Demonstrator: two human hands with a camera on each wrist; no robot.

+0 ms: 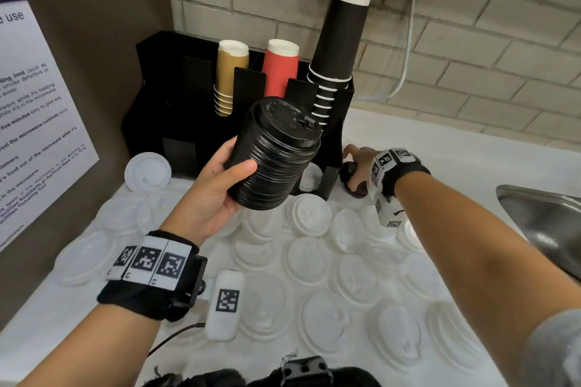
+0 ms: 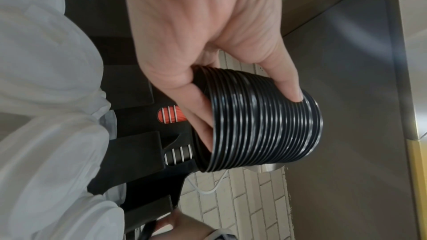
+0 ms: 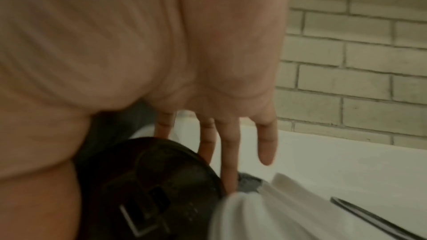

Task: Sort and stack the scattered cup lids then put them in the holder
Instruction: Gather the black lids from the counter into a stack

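My left hand (image 1: 217, 188) grips a tall stack of black lids (image 1: 273, 154), held tilted above the counter in front of the black holder (image 1: 188, 135). In the left wrist view the fingers and thumb (image 2: 284, 79) wrap the ribbed stack of black lids (image 2: 265, 121). My right hand (image 1: 360, 163) reaches to the right of the holder, over a single black lid (image 1: 349, 187) on the counter. In the right wrist view that black lid (image 3: 150, 180) sits between thumb and straight fingers (image 3: 228, 152), which meet its far rim. Several white lids (image 1: 309, 214) lie scattered over the counter.
The holder carries gold cups (image 1: 231, 72), red cups (image 1: 281, 69) and a tall stack of black cups (image 1: 339, 41). A white lid (image 1: 147, 171) leans at the holder's left. A steel sink (image 1: 544, 214) is at the right, a poster (image 1: 31, 135) on the left wall.
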